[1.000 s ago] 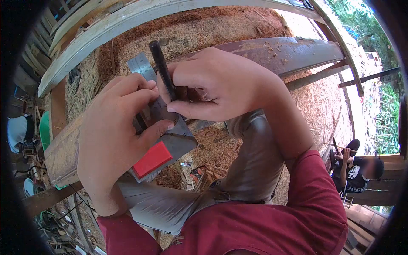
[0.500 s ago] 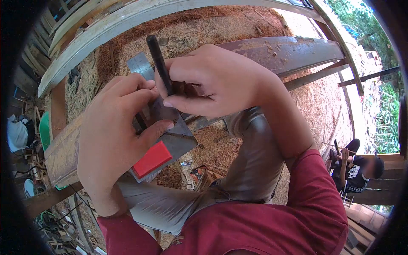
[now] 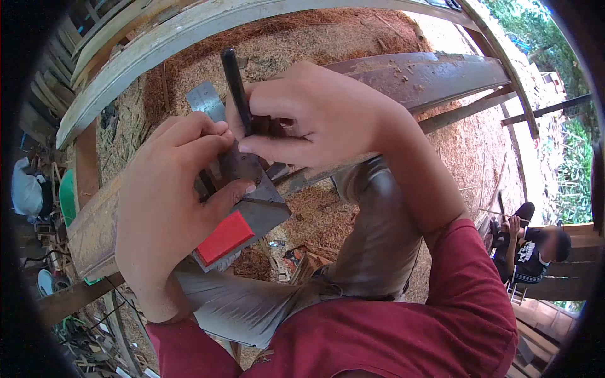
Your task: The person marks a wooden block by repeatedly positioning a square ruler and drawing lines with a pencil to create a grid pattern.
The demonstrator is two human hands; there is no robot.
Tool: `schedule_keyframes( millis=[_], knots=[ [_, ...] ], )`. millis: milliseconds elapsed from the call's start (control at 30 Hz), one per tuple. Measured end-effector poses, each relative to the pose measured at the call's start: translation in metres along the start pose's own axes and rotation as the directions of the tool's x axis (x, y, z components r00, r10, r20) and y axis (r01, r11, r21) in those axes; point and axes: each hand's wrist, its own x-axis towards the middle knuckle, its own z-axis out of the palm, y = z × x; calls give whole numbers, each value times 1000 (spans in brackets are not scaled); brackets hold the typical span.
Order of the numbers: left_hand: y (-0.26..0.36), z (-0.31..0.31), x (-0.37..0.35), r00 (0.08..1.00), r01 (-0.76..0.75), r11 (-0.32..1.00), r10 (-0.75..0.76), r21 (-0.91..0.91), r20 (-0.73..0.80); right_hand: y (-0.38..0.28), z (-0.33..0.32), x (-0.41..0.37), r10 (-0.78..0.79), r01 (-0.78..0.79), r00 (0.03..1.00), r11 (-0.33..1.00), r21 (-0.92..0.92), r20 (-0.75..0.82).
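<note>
My right hand (image 3: pixel 309 116) is closed around a black rod-shaped tool (image 3: pixel 233 82), which stands up tilted above the fist. Its lower end is hidden by my fingers. My left hand (image 3: pixel 170 183) is curled over a flat grey metal plate (image 3: pixel 242 167), its thumb pressed on the surface and the fingertips close to my right hand. A shiny metal strip (image 3: pixel 205 99) sticks out beyond my fingers at the far end. Below the left thumb, a red block (image 3: pixel 225 239) lies along the near edge of a wider grey slab (image 3: pixel 271 215).
A long brown wooden plank (image 3: pixel 428 79) runs behind my hands, with a pale beam (image 3: pixel 157 53) beyond it. Wood shavings (image 3: pixel 277 44) cover the ground. My legs (image 3: pixel 372 239) are below. Another person (image 3: pixel 535 252) sits at far right, holding a dark tool.
My right hand and the black tool have shifted slightly away from me, uncovering a bit more of the metal plate. My left hand stays almost still.
</note>
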Motion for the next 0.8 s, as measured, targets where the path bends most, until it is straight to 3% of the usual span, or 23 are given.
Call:
schedule_keyframes(
  millis=[100,200,300,400,500,567,700,800],
  knots=[
    [1,-2,-1,1000,11,1000,-11,3,7,-4,-1,-1,10,-9,1000,999,-36,25],
    [-1,-1,-1,1000,-19,1000,19,6,4,-14,-4,-1,9,-21,994,993,113,111],
    [-2,-2,0,1000,-25,1000,25,6,13,-12,-3,1,-9,-1,996,993,116,93],
    [1,-3,0,1000,3,1000,-3,8,25,-3,0,0,18,-18,999,1000,7,43],
    [3,-3,1,998,51,999,-51,-7,42,-1,2,2,9,-9,1000,1000,8,-7],
    [5,-6,2,994,83,996,-82,-11,78,-4,0,1,-6,7,999,1000,-11,45],
    [3,-1,1,997,-67,998,67,14,-39,-19,-7,1,46,-60,985,995,78,166],
    [4,-1,2,998,-56,998,57,23,-34,-7,2,2,-7,5,999,999,52,41]
  ],
)
